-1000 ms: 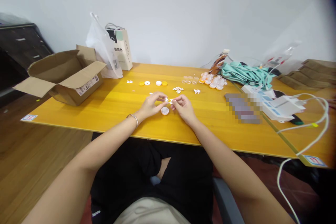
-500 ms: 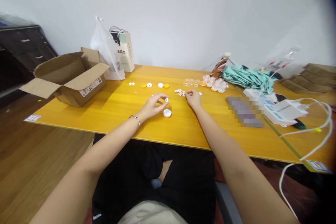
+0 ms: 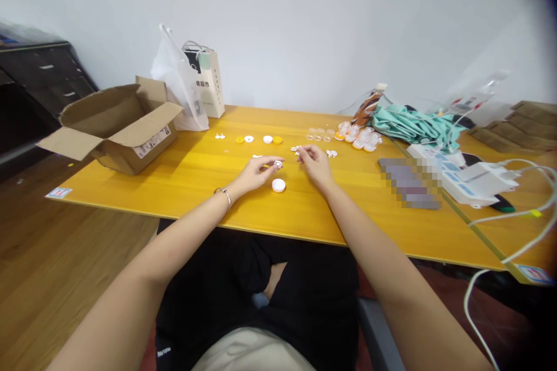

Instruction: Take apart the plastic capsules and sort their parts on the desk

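My left hand [image 3: 256, 173] pinches a small white plastic piece [image 3: 278, 164] between thumb and fingertips, just above the table. Below it stands a round white cup with an orange base [image 3: 278, 186], open side up. My right hand [image 3: 317, 167] is closed at the fingertips beside a little pile of white openwork plastic pieces [image 3: 295, 149]; its fingers partly cover the pile, and what they grip is too small to make out. More white pieces [image 3: 332, 153] lie to the right of that hand. Behind my left fingers, another flat white piece [image 3: 257, 156] shows.
Farther back are yellow and white discs [image 3: 272, 139], clear rings [image 3: 319, 135] and orange-and-clear cases [image 3: 359, 136]. An open cardboard box [image 3: 130, 133] stands left, beside a white plastic bag [image 3: 180, 90]. A power strip [image 3: 456, 179] with cables and teal cloth [image 3: 415, 127] lie right.
My right hand has drawn slightly back from the pile, uncovering white pieces to its right. My left fingers have closed more around the white piece. The view has shifted slightly.
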A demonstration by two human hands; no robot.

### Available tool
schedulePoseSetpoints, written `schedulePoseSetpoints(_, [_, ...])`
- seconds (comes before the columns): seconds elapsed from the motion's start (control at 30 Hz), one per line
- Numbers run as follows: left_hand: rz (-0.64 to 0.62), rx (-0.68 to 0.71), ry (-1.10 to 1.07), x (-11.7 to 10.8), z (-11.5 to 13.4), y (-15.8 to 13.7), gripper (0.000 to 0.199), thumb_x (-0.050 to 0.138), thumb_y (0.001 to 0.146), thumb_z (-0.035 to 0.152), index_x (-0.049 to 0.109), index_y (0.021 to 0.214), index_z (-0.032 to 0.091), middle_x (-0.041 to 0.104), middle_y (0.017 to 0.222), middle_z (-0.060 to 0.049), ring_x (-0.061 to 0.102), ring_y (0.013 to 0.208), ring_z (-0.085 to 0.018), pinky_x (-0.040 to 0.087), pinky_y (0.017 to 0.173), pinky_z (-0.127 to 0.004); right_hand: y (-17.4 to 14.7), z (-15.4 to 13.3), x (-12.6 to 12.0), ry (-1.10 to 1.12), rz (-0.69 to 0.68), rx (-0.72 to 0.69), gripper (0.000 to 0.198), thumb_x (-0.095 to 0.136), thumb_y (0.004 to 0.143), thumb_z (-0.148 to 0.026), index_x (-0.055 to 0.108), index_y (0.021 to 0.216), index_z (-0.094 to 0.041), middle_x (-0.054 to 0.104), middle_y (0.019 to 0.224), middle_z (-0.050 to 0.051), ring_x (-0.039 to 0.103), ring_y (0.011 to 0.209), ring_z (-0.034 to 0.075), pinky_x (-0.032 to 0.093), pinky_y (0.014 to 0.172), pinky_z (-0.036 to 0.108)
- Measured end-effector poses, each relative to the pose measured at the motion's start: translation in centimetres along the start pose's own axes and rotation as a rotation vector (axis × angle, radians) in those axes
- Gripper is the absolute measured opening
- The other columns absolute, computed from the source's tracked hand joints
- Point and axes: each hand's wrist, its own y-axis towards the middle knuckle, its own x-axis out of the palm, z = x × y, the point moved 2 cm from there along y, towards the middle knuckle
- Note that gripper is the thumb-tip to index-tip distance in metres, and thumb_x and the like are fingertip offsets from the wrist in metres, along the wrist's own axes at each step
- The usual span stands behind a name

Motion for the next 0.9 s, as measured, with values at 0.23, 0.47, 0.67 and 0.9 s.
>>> schedulePoseSetpoints(0.23, [0.033,0.004,-0.260,0.2,-1.0,0.3,0.018,0.060,0.079,0.026,0.050,0.088,0.015,0.066,0.078,-0.003,0.065,0.073,-0.013,0.052,0.069,-0.026,-2.1,-2.6,2.6,0.307,-0.374,0.026,0.030,0.070,0.062,-0.045,0.060,0.072,-0.019,0.063,0.066,-0.002,0.055,0.058,0.010,0.045,0.062,0.024])
schedulePoseSetpoints(0.47, [0.073,0.005,-0.056,-0.3,-0.7,0.1,0.017,0.061,0.077,0.029,0.057,0.080,0.014,0.066,0.077,-0.004,0.063,0.067,-0.013,0.051,0.060,-0.023,-2.3,-2.5,2.2,0.315,-0.455,0.090,0.031,0.074,0.059,-0.041,0.063,0.077,-0.018,0.066,0.068,-0.001,0.059,0.062,0.011,0.048,0.066,0.027])
schedulePoseSetpoints(0.67, [0.063,0.133,0.192,-0.4,-0.2,-0.4,0.019,0.060,0.079,0.029,0.061,0.091,0.016,0.067,0.083,-0.003,0.064,0.070,-0.012,0.053,0.067,-0.024,-2.4,-2.9,2.2,0.284,-0.424,0.099,0.027,0.074,0.059,-0.038,0.063,0.072,-0.018,0.067,0.068,-0.001,0.060,0.062,0.010,0.050,0.068,0.027])
schedulePoseSetpoints(0.9, [0.048,0.252,0.262,-0.2,1.2,-1.0,0.017,0.058,0.081,0.027,0.060,0.093,0.014,0.066,0.084,-0.006,0.064,0.076,-0.013,0.053,0.070,-0.025,-2.8,-3.7,1.9,0.304,-0.449,0.104,0.026,0.076,0.057,-0.032,0.057,0.067,-0.018,0.067,0.070,-0.002,0.063,0.069,0.011,0.049,0.073,0.028])
